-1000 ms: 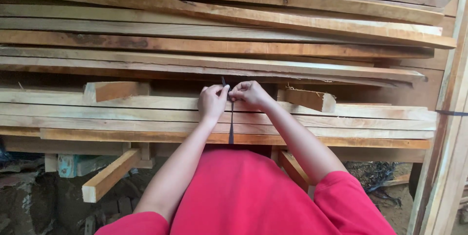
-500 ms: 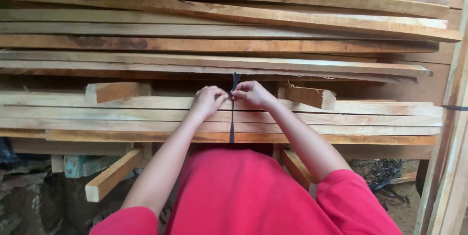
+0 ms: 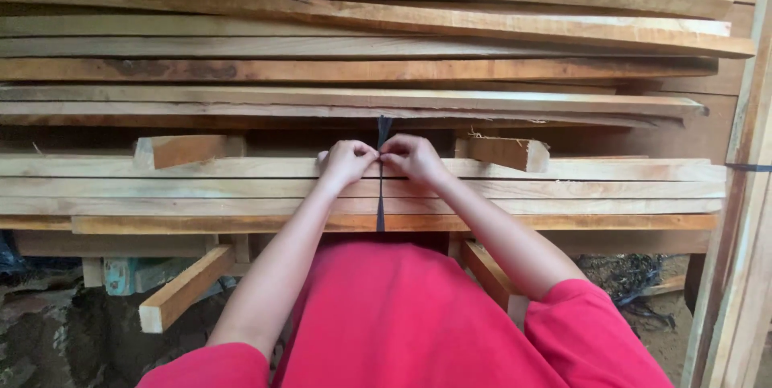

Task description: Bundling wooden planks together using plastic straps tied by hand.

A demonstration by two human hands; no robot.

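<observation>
The dark strap (image 3: 380, 195) runs straight up and down across the front of the lower bundle of planks (image 3: 563, 188), which look like three boards stacked flat. Left hand (image 3: 346, 162) and right hand (image 3: 412, 156) are knuckle to knuckle, both pinching the strap near the top. Two short wood spacer blocks (image 3: 186, 150) sit on the bundle, one each side.

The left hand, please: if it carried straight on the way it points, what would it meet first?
Probably the dark gap between the plank layers: the left hand, gripping the thin black strap, points up and away over the pale lower planks. Depth is unclear.
</observation>
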